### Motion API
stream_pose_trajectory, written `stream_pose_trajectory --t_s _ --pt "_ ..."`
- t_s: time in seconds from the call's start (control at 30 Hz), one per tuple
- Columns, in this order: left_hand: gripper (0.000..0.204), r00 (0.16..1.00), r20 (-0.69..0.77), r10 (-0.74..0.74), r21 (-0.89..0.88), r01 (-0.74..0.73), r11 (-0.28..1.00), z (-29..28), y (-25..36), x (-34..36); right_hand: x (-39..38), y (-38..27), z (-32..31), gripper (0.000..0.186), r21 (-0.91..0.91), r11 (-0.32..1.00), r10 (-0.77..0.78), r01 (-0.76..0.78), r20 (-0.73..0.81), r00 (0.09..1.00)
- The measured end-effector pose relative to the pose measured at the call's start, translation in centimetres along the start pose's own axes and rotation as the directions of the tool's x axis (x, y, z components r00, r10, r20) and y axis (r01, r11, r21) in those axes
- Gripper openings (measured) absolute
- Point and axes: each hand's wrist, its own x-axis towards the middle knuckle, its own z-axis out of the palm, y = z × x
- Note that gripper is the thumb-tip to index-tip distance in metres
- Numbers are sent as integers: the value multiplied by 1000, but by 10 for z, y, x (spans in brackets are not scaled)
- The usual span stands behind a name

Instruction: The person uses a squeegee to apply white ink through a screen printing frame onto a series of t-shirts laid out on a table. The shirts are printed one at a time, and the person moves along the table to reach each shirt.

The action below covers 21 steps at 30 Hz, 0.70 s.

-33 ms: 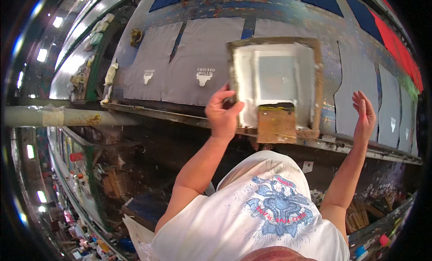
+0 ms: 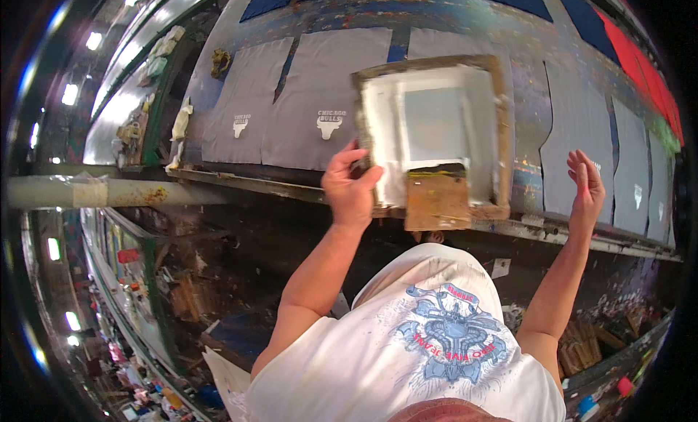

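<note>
My left hand (image 2: pixel 349 189) is closed around the left side of a screen printing frame (image 2: pixel 502 124), its thumb on the near-left part. The frame has worn wooden edges, a white-smeared inside and a pale mesh (image 2: pixel 435 124) in the middle. A wooden squeegee (image 2: pixel 438 202) rests at the near end of the frame, its handle sticking out over the near wood toward me. My right hand (image 2: pixel 586 183) is raised off to the right, empty, with the fingers stretched out. Under and beside it lies a grey fabric panel (image 2: pixel 574 131).
Grey fabric panels (image 2: pixel 320 66) with white printed motifs lie along the paint-stained table, left of the frame. Dark blue panels (image 2: pixel 516 2) and a red cloth (image 2: pixel 640 73) lie farther back. A rail (image 2: pixel 291 191) edges the table. A thick pipe (image 2: pixel 145 191) stands at left.
The printing frame, with the squeegee on it, has shifted slightly left and tilted a little in my left hand. My right hand has barely moved.
</note>
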Motion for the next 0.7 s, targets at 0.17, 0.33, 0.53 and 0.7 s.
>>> stream_pose_trajectory --t_s 0.17,0.33,0.53,0.7 --pt "49 969 -240 66 232 -8 973 86 -63 -118 20 164 -192 36 54 999 11 -11 1 1000" --pt "56 910 -381 161 300 -43 953 122 -88 -217 36 234 -275 33 150 988 59 -46 -85 995" --pt "56 849 -467 248 374 -64 925 5 -38 -184 0 154 -112 26 204 971 -158 124 160 974" --pt "53 885 -398 241 339 -103 935 -186 -25 -15 -57 79 188 35 369 898 -388 240 402 829"
